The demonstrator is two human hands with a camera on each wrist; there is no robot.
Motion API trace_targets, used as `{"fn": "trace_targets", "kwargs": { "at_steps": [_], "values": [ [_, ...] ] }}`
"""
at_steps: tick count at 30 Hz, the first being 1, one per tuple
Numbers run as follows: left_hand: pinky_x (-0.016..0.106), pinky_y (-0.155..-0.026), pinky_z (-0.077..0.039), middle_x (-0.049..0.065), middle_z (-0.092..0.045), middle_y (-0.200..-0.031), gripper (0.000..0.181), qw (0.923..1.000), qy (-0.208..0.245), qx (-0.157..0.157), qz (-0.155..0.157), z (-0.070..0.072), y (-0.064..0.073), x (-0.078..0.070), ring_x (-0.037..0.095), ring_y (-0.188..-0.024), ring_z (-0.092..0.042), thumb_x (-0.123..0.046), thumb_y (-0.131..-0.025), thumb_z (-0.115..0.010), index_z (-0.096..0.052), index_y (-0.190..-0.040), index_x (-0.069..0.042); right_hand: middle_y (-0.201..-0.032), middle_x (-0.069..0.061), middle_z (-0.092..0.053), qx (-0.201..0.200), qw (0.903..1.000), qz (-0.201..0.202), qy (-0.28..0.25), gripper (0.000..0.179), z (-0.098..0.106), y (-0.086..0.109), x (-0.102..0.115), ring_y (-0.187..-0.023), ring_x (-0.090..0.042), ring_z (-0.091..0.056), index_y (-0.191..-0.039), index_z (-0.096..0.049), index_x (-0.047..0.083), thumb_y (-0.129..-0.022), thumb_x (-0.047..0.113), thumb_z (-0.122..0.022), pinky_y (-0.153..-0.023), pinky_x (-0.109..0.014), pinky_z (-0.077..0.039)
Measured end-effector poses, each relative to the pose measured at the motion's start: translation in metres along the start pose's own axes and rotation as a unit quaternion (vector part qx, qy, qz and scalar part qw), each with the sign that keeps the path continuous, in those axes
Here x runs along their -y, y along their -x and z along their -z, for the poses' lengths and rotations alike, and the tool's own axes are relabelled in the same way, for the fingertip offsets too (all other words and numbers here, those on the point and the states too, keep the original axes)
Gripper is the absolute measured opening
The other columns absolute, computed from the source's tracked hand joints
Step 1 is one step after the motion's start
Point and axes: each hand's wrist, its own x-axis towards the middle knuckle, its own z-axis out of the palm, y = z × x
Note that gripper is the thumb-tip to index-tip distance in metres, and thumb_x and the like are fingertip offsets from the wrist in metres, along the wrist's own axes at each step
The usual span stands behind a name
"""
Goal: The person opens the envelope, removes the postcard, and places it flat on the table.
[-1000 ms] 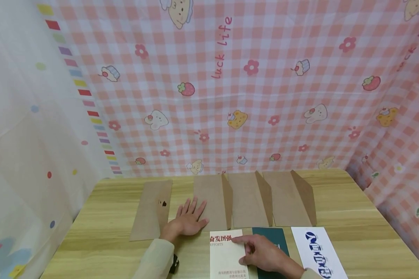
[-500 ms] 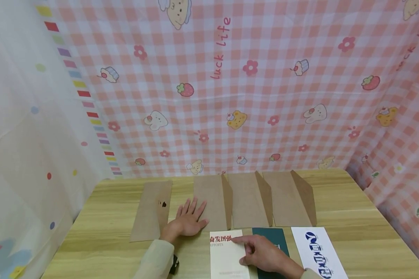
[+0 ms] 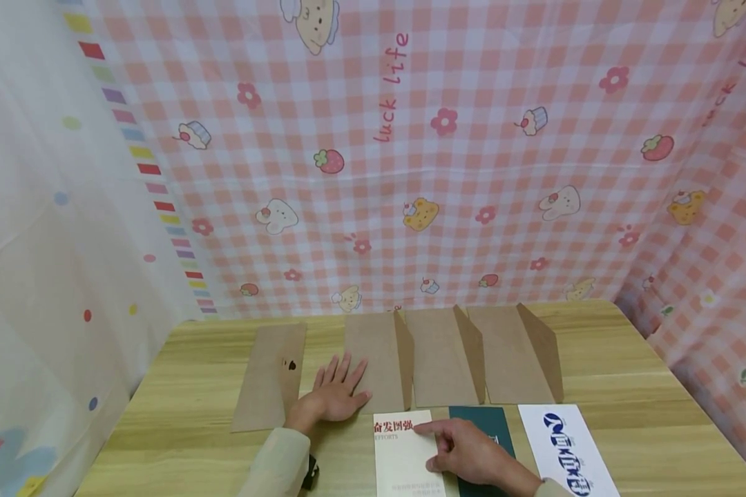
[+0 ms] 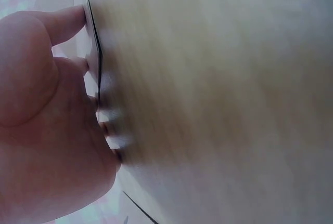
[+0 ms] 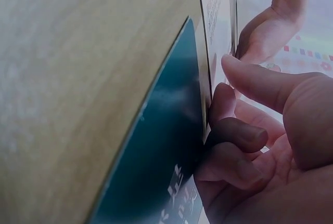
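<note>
Pink-and-white checked cloth [image 3: 447,172], printed with cupcakes, strawberries and small animals, hangs behind a wood-grain table [image 3: 174,400], where a person in pale sleeves works with both hands over a row of stationery. At the far left lies a brown envelope [image 3: 264,376] marked with a small dark spot; to its right, a second envelope [image 3: 379,362], a third envelope [image 3: 438,359] and a fourth envelope [image 3: 503,355] stand side by side, flaps open on their right edges. The left hand [image 3: 336,397] lies palm down, fingers straight and spread, at the left edge of the second envelope, gripping nothing. Nearer the person, the right hand [image 3: 469,449] extends its index finger to the red lettering on a cream card [image 3: 404,452], its other fingers curled, with no hold on anything. Partly beneath that hand lies a dark green card [image 3: 475,414]; just beside it rests a white card [image 3: 543,438] lettered in blue.
</note>
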Motion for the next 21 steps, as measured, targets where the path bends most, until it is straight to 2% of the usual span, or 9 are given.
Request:
{"fn": "trace_targets", "kwargs": {
  "at_steps": [8, 11, 16, 18, 21],
  "values": [
    [0.058, -0.119, 0.003, 0.012, 0.003, -0.167, 0.069, 1.0000, 0.003, -0.004, -0.003, 0.002, 0.003, -0.002, 0.036, -0.152, 0.008, -0.053, -0.103, -0.038, -0.017, -0.160, -0.021, -0.062, 0.005, -0.047, -0.001, 1.0000, 0.001, 0.003, 0.045, -0.001, -0.001, 0.000, -0.054, -0.006, -0.039, -0.128, -0.068, 0.009, -0.084, 0.009, -0.078, -0.049, -0.021, -0.026],
    [0.060, -0.118, 0.003, 0.015, 0.002, -0.167, 0.071, 0.9999, 0.009, -0.004, -0.008, 0.007, 0.009, -0.006, 0.038, -0.152, 0.007, -0.054, -0.103, -0.038, -0.017, -0.160, -0.019, -0.062, 0.005, -0.047, -0.001, 1.0000, -0.003, 0.009, 0.045, -0.001, -0.002, 0.001, -0.054, -0.006, -0.040, -0.128, -0.068, 0.009, -0.084, 0.011, -0.078, -0.049, -0.021, -0.026],
    [0.062, -0.118, 0.000, 0.019, -0.003, -0.166, 0.067, 0.9998, 0.017, -0.005, -0.009, 0.019, 0.022, -0.021, 0.042, -0.151, 0.003, -0.045, -0.103, -0.043, -0.021, -0.159, -0.014, -0.063, 0.005, -0.048, 0.001, 0.9999, -0.014, 0.009, 0.044, -0.001, -0.003, 0.001, -0.054, -0.008, -0.041, -0.128, -0.068, 0.009, -0.085, 0.014, -0.077, -0.048, -0.021, -0.027],
    [0.061, -0.119, -0.002, 0.020, -0.006, -0.165, 0.065, 0.9998, 0.019, -0.010, -0.006, 0.024, 0.027, -0.027, 0.042, -0.151, 0.000, -0.040, -0.104, -0.045, -0.025, -0.158, -0.011, -0.063, 0.005, -0.049, -0.004, 0.9999, -0.012, 0.009, 0.043, -0.001, -0.003, 0.003, -0.054, -0.007, -0.042, -0.128, -0.067, 0.008, -0.086, 0.014, -0.076, -0.048, -0.021, -0.028],
    [0.061, -0.119, -0.004, 0.021, -0.008, -0.165, 0.064, 0.9997, 0.013, -0.019, -0.005, 0.024, 0.028, -0.029, 0.042, -0.151, -0.003, -0.040, -0.104, -0.045, -0.026, -0.158, -0.011, -0.065, 0.005, -0.050, -0.022, 0.9997, 0.001, 0.011, 0.041, 0.000, -0.004, 0.006, -0.054, -0.006, -0.043, -0.127, -0.066, 0.005, -0.087, 0.013, -0.075, -0.048, -0.020, -0.031]
  ]
}}
